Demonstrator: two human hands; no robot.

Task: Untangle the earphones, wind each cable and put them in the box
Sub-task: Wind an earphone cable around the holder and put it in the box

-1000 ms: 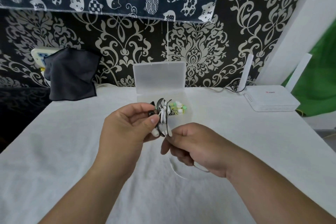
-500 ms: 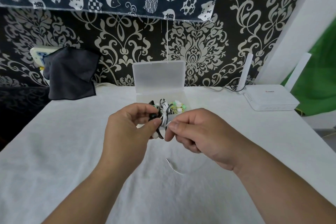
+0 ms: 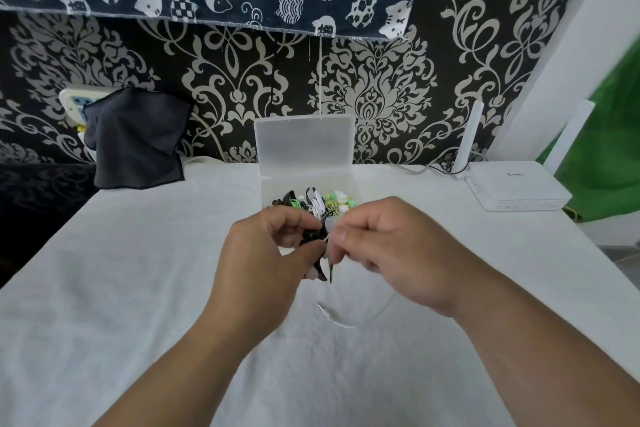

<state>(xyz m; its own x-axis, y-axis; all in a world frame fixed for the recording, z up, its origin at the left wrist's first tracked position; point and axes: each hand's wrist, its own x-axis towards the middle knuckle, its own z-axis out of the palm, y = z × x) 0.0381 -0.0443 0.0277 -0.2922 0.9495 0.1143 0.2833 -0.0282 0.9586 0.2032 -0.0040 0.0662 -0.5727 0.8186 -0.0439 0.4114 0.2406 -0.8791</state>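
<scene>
Head view: 1 open box (image 3: 304,146) at 12 o'clock on the bench (image 3: 138,288) already held several wound earphones (image 3: 341,199); their exact number was unclear. The left hand (image 3: 273,253) gripped 1 black-and-white earphone bundle (image 3: 313,236) at the box's 6 o'clock. The right hand (image 3: 391,253) pinched its white cable (image 3: 337,321), whose loose tail seemed left to wind.

Single wide-angle view from the person's head, facing forward and down across the table (image 3: 131,288) toward the far wall (image 3: 242,90), close above the table's near end.
</scene>
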